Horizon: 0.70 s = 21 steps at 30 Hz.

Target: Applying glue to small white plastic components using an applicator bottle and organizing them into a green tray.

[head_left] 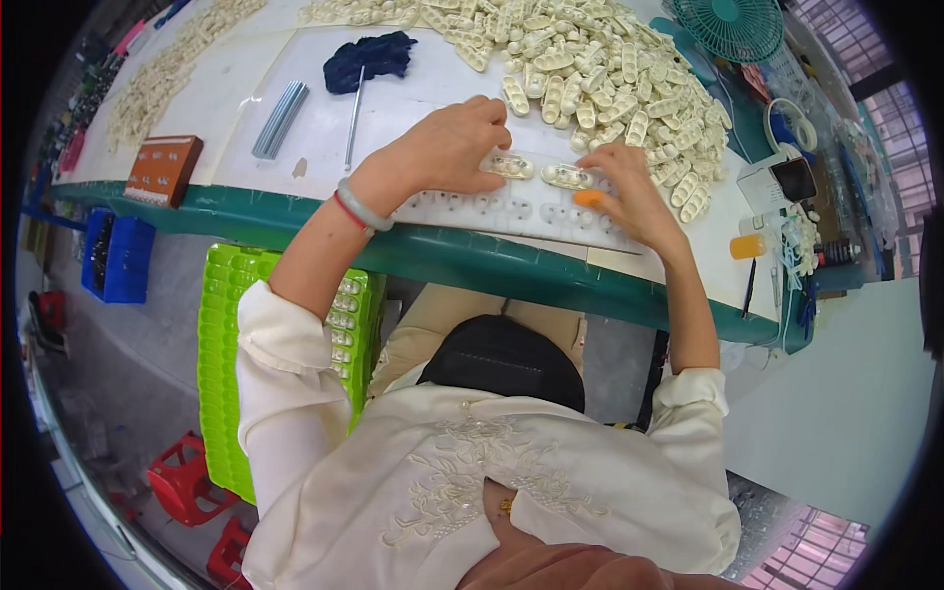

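My left hand (454, 147) pinches the left end of a cream, oblong plastic shell (513, 165) with round hollows, low over the white tabletop. A similar cream shell (562, 176) lies between the fingers and thumb of my right hand (634, 192), which wears an orange finger cover (589, 198). The two shells point toward each other with a small gap between them. Just nearer to me runs a row of clear pieces with small dark dots (501, 207), along the table's front edge.
A big heap of cream shells (600, 69) covers the far right. Further left lie a dark blue cloth (369, 61), a thin metal rod (354, 123), a grey-blue ridged block (280, 120) and an orange-brown box (165, 169). A green tray (228, 364) stands below the table edge; a green fan (730, 22) is far right.
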Each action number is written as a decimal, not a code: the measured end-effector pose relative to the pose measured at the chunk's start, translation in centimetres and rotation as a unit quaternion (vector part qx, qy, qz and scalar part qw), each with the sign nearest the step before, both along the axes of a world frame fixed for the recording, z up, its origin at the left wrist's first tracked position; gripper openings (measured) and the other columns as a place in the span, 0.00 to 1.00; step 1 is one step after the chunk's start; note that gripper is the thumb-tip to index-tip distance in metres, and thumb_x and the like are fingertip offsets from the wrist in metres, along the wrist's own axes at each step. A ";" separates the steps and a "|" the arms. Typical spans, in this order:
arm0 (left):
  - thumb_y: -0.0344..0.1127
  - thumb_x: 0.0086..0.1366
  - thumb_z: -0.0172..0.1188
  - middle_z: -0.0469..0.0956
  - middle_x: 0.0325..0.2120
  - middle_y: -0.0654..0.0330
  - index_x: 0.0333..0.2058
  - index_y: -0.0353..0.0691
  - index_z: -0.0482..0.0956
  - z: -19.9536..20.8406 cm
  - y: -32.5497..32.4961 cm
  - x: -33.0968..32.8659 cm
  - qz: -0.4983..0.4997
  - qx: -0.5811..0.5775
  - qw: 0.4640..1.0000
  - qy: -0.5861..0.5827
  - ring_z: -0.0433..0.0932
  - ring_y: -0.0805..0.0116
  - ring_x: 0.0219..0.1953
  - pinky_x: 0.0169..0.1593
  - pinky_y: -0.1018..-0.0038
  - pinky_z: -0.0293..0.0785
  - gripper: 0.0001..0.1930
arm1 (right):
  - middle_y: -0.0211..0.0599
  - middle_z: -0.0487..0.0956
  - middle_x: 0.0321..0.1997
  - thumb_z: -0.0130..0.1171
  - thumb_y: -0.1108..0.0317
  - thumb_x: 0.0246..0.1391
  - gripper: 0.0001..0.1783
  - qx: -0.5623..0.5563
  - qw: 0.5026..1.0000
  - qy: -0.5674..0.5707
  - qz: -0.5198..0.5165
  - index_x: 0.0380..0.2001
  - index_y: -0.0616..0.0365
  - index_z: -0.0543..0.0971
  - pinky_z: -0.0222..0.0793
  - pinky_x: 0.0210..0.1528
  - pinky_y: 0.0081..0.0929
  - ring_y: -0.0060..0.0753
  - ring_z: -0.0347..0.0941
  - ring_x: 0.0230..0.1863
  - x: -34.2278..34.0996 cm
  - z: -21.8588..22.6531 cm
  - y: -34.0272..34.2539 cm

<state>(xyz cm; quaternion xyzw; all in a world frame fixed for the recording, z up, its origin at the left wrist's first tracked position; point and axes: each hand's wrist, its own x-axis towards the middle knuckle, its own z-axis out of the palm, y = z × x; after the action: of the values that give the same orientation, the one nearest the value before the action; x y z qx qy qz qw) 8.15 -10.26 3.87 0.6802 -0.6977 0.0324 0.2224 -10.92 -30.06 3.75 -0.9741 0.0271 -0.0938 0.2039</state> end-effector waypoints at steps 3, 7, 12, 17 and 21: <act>0.40 0.42 0.62 0.71 0.31 0.55 0.26 0.35 0.76 0.1 -1.7 0.1 -0.013 0.089 0.995 0.041 0.72 0.56 0.35 0.38 0.66 0.71 0.15 | 0.39 0.68 0.42 0.59 0.77 0.38 0.19 0.012 1.000 -0.008 0.023 0.39 0.57 0.72 0.57 0.53 0.33 0.42 0.59 0.48 1.0 -0.8 -0.2; 0.41 0.41 0.62 0.73 0.27 0.53 0.25 0.36 0.76 0.6 -2.3 0.8 -0.052 0.100 0.994 -0.011 0.75 0.54 0.31 0.35 0.65 0.72 0.15 | 0.38 0.69 0.41 0.55 0.79 0.41 0.18 0.075 0.991 -0.110 0.012 0.40 0.57 0.72 0.60 0.47 0.29 0.38 0.64 0.44 0.7 -1.1 0.0; 0.32 0.48 0.64 0.77 0.25 0.65 0.35 0.38 0.75 3.4 4.4 1.8 0.058 -0.143 0.977 0.148 0.75 0.78 0.25 0.28 0.81 0.71 0.14 | 0.35 0.71 0.41 0.54 0.78 0.49 0.14 0.304 0.925 -0.211 -0.085 0.41 0.65 0.72 0.63 0.43 0.17 0.25 0.67 0.40 -2.3 2.6 5.7; 0.30 0.50 0.64 0.78 0.27 0.66 0.37 0.36 0.75 1.6 20.0 -2.8 0.283 -0.153 0.871 0.371 0.75 0.80 0.27 0.29 0.83 0.71 0.14 | 0.39 0.72 0.38 0.62 0.80 0.40 0.18 0.230 0.957 -0.008 0.178 0.39 0.61 0.74 0.67 0.30 0.19 0.31 0.70 0.32 -1.4 0.0 16.6; 0.32 0.55 0.62 0.78 0.27 0.61 0.40 0.33 0.74 -3.1 32.1 -11.5 0.538 -0.162 0.683 0.467 0.77 0.76 0.27 0.29 0.84 0.72 0.15 | 0.46 0.72 0.36 0.61 0.71 0.45 0.15 0.247 0.908 0.152 0.301 0.37 0.64 0.72 0.68 0.31 0.31 0.43 0.71 0.31 4.1 -6.8 24.4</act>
<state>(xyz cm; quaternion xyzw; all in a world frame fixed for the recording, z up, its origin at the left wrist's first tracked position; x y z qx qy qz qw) -3.33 21.87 0.73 0.8189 -0.0014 -0.0623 0.5705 -6.81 -5.67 -3.07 -0.8569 -0.2139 0.1312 0.4503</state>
